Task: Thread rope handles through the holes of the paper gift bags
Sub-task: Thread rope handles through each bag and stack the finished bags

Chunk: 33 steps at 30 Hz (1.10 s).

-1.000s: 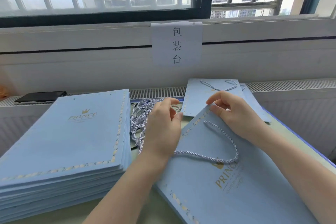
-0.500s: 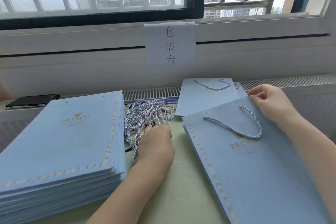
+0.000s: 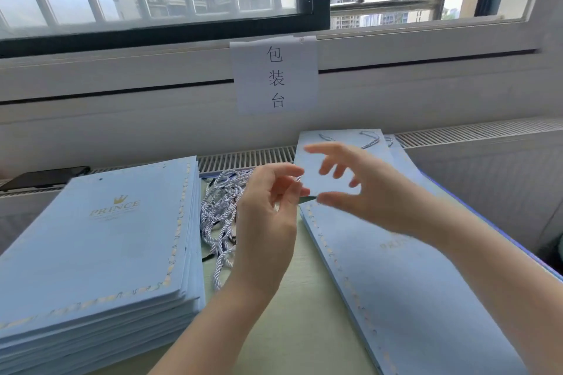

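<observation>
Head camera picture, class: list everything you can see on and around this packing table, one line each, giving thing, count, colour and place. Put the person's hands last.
Stack of flat gift bags: one stack, count unclear, light blue with gold print, left on the table.
Rope handles: one loose pile, white and blue twisted, between the stack and the left hand.
Gift bag: one, light blue, flat on the right.
Finished bags: at least two, light blue, ropes fitted, far side, against the vent grille.
Paper sign: one, white, taped below the window.
Phone: one, black, far left ledge.
Table: pale green.
Left hand: raised, pinching a rope.
Right hand: raised, fingers spread, blurred.
</observation>
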Motion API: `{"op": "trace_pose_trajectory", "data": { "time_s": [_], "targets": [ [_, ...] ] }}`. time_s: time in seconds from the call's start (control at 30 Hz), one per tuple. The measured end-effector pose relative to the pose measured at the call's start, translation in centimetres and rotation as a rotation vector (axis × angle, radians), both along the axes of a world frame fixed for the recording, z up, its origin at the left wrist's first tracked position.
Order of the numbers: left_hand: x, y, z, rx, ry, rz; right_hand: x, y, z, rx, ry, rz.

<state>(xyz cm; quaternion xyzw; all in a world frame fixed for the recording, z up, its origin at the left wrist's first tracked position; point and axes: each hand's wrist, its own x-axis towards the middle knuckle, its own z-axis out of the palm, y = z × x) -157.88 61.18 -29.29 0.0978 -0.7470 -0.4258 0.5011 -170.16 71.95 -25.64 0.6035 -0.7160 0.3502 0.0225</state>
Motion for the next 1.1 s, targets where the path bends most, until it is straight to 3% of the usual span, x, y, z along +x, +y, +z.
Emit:
{"op": "trace_pose_trajectory", "data": {
  "time_s": [0.1,0.23,0.33,0.43,0.5,0.57,0.67,0.73,0.8,0.87,0.97,1.1],
  "targets": [
    [0.1,0.9,0.3,0.188,0.066,-0.156,2.5,-1.4,-1.4,-0.023,-0.055,0.148],
    [0.0,0.7,0.3,0.173,0.099,-0.050,0.7,-1.0,-1.1,-0.112,-0.247,0.038],
    [-0.5,-0.2,-0.6,0.201,-0.113,0.054,-1.8,-0.3,0.1,-0.402,-0.472,-0.106],
    [-0.9,-0.8,-1.8,0.296,-0.435,0.063,-5.1,0.9,0.5,-0.545,-0.545,-0.460],
    [-1.0,-0.9,-2.1,0.356,-0.483,0.032,-7.1,1.7,-0.1,-0.337,-0.446,-0.665],
    [-1.0,-0.8,-2.0,0.363,-0.488,0.029,-8.4,2.1,-0.9,0.011,-0.339,-0.797],
    [-1.0,-0.5,-2.1,0.297,-0.541,0.015,-8.5,2.1,-1.8,0.441,-0.215,-0.842],
    [-0.9,-0.2,-2.3,0.177,-0.600,-0.023,-8.4,2.2,-1.6,0.577,-0.150,-0.844],
    [-1.0,-0.1,-2.7,-0.197,-0.801,0.077,-8.4,2.7,-1.0,0.572,-0.176,-0.827],
    [-0.8,0.1,-2.8,-0.539,-1.025,0.233,-8.4,4.0,0.0,0.419,-0.457,-0.698],
    [-0.6,-0.2,-2.7,-0.584,-1.113,0.337,-8.4,6.0,1.5,0.061,-1.048,-0.299],
    [-0.6,-0.6,-2.3,-0.562,-1.063,0.425,-9.3,6.6,1.2,0.036,-1.250,0.026]
  ]
}}
